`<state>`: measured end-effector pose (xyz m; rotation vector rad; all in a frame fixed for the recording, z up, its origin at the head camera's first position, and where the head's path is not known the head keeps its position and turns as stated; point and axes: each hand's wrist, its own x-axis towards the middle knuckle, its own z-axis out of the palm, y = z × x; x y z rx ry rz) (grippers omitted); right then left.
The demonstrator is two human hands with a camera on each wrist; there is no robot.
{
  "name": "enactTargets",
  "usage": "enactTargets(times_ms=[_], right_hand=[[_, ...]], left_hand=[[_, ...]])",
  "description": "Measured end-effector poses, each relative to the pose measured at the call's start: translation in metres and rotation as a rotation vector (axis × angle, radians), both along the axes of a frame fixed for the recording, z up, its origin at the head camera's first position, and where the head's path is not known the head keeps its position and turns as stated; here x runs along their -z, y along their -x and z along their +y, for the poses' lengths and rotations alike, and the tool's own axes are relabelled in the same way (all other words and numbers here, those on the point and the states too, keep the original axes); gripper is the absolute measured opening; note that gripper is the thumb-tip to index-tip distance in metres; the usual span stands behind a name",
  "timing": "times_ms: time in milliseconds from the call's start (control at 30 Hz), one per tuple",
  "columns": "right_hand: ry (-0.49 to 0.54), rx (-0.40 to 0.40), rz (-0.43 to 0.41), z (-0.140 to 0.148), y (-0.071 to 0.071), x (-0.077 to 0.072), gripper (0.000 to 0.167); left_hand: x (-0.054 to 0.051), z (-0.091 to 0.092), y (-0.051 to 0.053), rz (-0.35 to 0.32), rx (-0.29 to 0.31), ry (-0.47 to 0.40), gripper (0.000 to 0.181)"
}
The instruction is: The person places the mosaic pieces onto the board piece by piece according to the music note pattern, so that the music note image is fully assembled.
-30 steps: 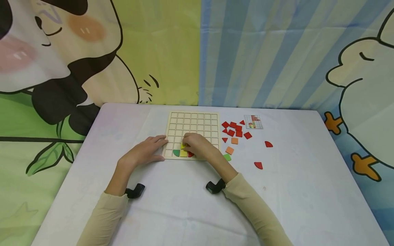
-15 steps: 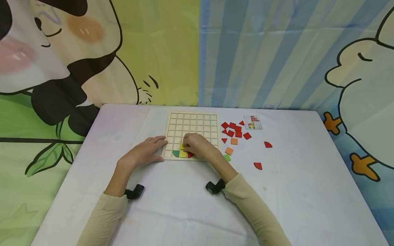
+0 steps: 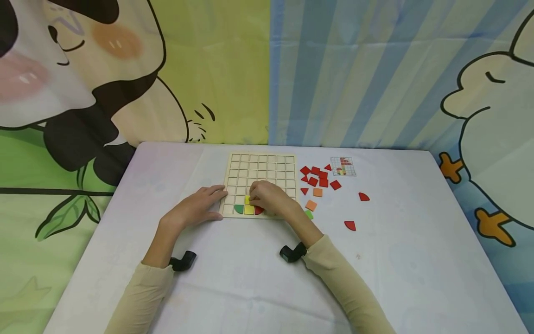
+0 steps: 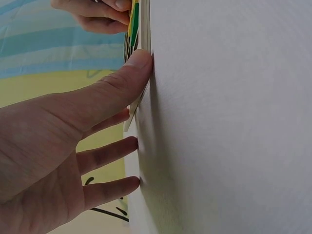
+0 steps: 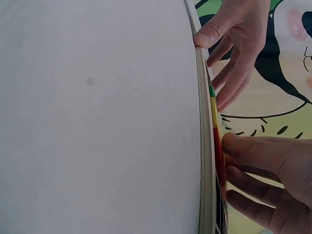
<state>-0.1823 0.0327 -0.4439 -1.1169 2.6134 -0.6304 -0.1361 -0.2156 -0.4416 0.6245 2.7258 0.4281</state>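
Observation:
The pale grid board [image 3: 263,163] lies on the table in the head view. At its left edge, my left hand [image 3: 196,206] rests with spread fingers; its thumb [image 4: 139,59] touches the board's near edge in the left wrist view. My right hand [image 3: 271,197] is over the board's lower middle, thumb and fingertips at a yellow square tile [image 3: 247,200], which they pinch at its right side. Just below sits another yellow square tile [image 3: 249,210], between a green quarter-round tile [image 3: 239,209] and a red quarter-round tile [image 3: 258,210]. The right hand covers part of the grid.
Several red squares and triangles [image 3: 323,183] lie right of the board, with orange squares [image 3: 311,205] and a green tile [image 3: 308,214]. Two red quarter-rounds [image 3: 364,196] lie farther right. A printed pattern card [image 3: 343,166] is behind them. A patterned curtain [image 3: 354,74] hangs beyond the table.
The upper yellow tile has shifted from slightly askew to lined up above the lower one. My right hand moved very slightly right; my left hand stays put.

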Motion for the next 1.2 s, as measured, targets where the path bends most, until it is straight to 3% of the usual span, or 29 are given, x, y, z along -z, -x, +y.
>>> enactTargets(times_ms=[267, 400, 500, 667, 767, 900, 1200], right_hand=[[-0.014, -0.036, 0.019, 0.002, -0.002, -0.003, 0.018], [0.001, -0.060, 0.016, 0.010, 0.000, -0.012, 0.020], [0.031, -0.003, -0.015, 0.027, 0.002, -0.027, 0.028], [0.064, 0.178, -0.038, 0.071, 0.005, -0.054, 0.037], [0.083, 0.243, -0.051, 0.098, 0.006, -0.062, 0.038], [0.089, 0.281, -0.110, 0.127, 0.008, -0.063, 0.038], [-0.067, 0.372, -0.267, 0.158, 0.016, -0.047, 0.031]], left_hand=[[-0.001, 0.000, 0.000, -0.003, -0.002, 0.000, 0.073], [0.000, 0.000, -0.001, -0.005, -0.010, -0.005, 0.073], [0.001, 0.000, -0.001, -0.006, -0.010, -0.011, 0.074], [0.002, 0.000, -0.002, -0.009, -0.007, -0.005, 0.074], [0.001, 0.000, -0.003, 0.001, -0.003, 0.001, 0.074], [0.000, 0.000, -0.002, 0.009, 0.002, 0.003, 0.073], [0.001, 0.000, -0.001, 0.004, -0.002, 0.001, 0.074]])
